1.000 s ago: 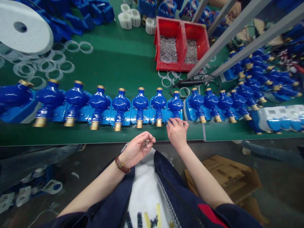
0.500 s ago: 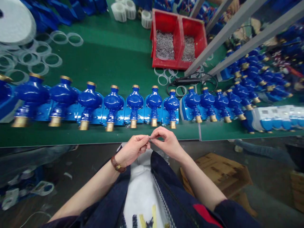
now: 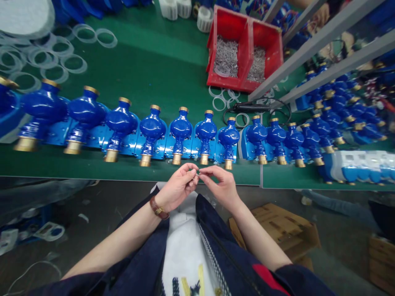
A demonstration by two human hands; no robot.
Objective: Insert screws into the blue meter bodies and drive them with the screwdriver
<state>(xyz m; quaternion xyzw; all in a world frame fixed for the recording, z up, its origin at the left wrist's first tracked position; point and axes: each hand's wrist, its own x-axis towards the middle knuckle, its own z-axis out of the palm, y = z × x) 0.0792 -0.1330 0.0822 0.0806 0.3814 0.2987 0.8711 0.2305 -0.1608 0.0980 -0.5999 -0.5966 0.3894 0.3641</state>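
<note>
My left hand (image 3: 180, 185), with a brown strap watch (image 3: 159, 208) on its wrist, is closed in a pinch at the front edge of the green table. Facing it, my right hand (image 3: 220, 185) pinches with thumb and forefinger. Between the fingertips shows a thin small metal piece (image 3: 197, 175), perhaps a screw, too small to name surely. Just beyond the hands stands a row of blue water meters with brass ends, the nearest being one blue meter (image 3: 206, 131) and its neighbour (image 3: 228, 137).
A red two-part bin (image 3: 210, 61) holds many small screws. A black electric screwdriver (image 3: 251, 107) with a cable lies before it. Clear rings (image 3: 74, 63) are scattered at left. Grey metal bars (image 3: 308, 53) slant across the right. An open cardboard box (image 3: 284, 226) sits on the floor.
The view has shifted a little, so the table things sit slightly farther right. My fingertips have drawn slightly apart, and the thin piece between them shows more.
</note>
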